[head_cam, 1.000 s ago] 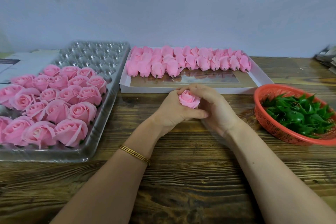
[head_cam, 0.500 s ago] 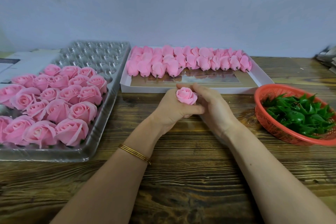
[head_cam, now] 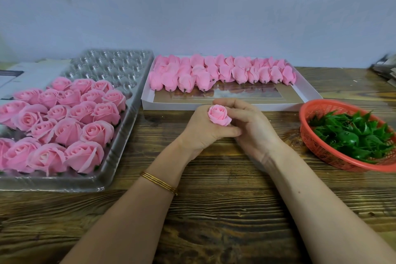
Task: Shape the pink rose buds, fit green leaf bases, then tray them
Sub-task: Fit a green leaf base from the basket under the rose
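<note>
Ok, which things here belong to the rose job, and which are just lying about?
Job: rose bud held by left hand and right hand; unshaped buds in white box; green leaf bases in red basket; finished roses in clear tray.
Lying about: white cardboard far left; blurred stack at right edge.

Both forearms angled in, hands meeting at centre. Left hand (head_cam: 201,130) grips the rose bud (head_cam: 218,115) from below, thumb across. Right hand (head_cam: 254,127) pinches its side with curled fingers.

tray (head_cam: 120,179) cropped left, basket (head_cam: 305,133) cropped right
</note>
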`<state>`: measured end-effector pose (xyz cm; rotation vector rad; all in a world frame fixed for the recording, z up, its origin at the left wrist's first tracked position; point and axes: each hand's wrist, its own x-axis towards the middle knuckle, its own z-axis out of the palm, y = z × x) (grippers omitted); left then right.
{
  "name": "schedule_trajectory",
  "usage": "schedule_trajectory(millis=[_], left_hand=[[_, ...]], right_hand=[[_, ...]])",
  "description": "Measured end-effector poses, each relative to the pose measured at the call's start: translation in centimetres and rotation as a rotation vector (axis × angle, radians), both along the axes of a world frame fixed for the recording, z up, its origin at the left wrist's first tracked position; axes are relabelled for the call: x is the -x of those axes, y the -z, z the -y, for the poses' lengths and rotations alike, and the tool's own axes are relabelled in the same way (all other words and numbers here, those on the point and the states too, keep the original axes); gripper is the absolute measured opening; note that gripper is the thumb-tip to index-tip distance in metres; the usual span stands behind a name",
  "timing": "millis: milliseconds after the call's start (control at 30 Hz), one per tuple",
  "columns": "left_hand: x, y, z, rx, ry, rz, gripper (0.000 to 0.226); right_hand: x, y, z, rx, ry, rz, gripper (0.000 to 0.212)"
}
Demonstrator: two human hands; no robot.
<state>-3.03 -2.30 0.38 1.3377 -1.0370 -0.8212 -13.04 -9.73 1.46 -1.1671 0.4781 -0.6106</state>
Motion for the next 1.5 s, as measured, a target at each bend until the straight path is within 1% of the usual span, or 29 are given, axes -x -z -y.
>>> schedule_trajectory(millis=[33,100,167,200,267,300,367,400,500,600,667,767,867,933,1033,1133,1267,1333,1400,1500], left_hand=[[0.0,0.0,0.0,-0.009,0.002,0.011,0.031],[0.1,-0.1,0.0,-0.020,0.016,0.016,0.015],[0.2,-0.2,-0.1,-0.030,0.034,0.026,0.016],[0.3,-0.3,-0.1,-0.033,0.040,0.036,0.018],[0.3,-0.3,-0.2,-0.036,0.053,0.068,0.039],[0.3,-0.4,-0.2,-0.041,0.069,0.071,0.044],[0.4,-0.4,-0.2,-0.052,0.077,0.075,0.045],[0.5,-0.3,-0.2,-0.059,0.074,0.074,0.044],[0.5,-0.4,-0.2,-0.084,0.072,0.100,0.038],[0.5,-0.6,-0.3,-0.090,0.087,0.094,0.035],[0.6,-0.6,-0.4,-0.079,0.099,0.078,0.033],[0.6,-0.8,-0.5,-0.057,0.099,0.060,0.036],[0.5,-0.8,-0.5,-0.044,0.090,0.034,0.042],[0.5,-0.7,-0.5,-0.036,0.086,0.002,0.045],[0.4,-0.7,-0.4,-0.048,0.098,-0.049,0.041],[0.3,-0.5,-0.4,-0.066,0.123,-0.077,0.028],[0.3,-0.6,-0.4,-0.073,0.155,-0.098,0.032],[0.3,-0.6,-0.4,-0.076,0.162,-0.103,0.033],[0.3,-0.6,-0.4,-0.069,0.162,-0.108,0.036],[0.3,-0.6,-0.2,-0.058,0.174,-0.115,0.045]], right_hand=[[0.0,0.0,0.0,-0.001,0.003,-0.008,0.022],[0.0,-0.1,0.0,-0.011,0.018,-0.026,0.024],[0.0,-0.2,0.0,-0.042,0.037,-0.031,0.025],[0.1,-0.2,0.1,-0.062,0.043,-0.025,0.025],[0.3,-0.3,0.2,-0.107,0.031,0.007,0.024],[0.3,-0.4,0.2,-0.130,0.015,0.028,0.021],[0.5,-0.7,0.2,-0.162,-0.026,0.065,0.014],[0.5,-0.8,0.2,-0.165,-0.045,0.073,0.013],[0.5,-1.0,-0.3,-0.128,-0.098,0.055,0.014],[0.4,-0.8,-0.5,-0.090,-0.121,0.039,0.021],[0.3,-0.6,-0.4,-0.066,-0.120,0.026,0.020],[0.2,-0.2,-0.3,-0.028,-0.125,0.007,0.014],[0.1,0.0,-0.2,0.006,-0.114,0.011,0.017],[0.1,0.0,-0.2,0.028,-0.113,0.011,0.023],[0.2,0.0,-0.3,0.020,-0.115,-0.010,0.028],[0.2,0.0,-0.3,0.027,-0.077,-0.029,0.032],[0.3,-0.3,-0.6,0.116,-0.036,-0.038,0.033],[0.4,-0.5,-0.7,0.058,-0.020,-0.029,0.030],[0.4,-0.6,-0.6,-0.057,-0.037,0.008,0.024],[0.6,-0.9,-0.3,-0.137,-0.075,0.061,0.024]])
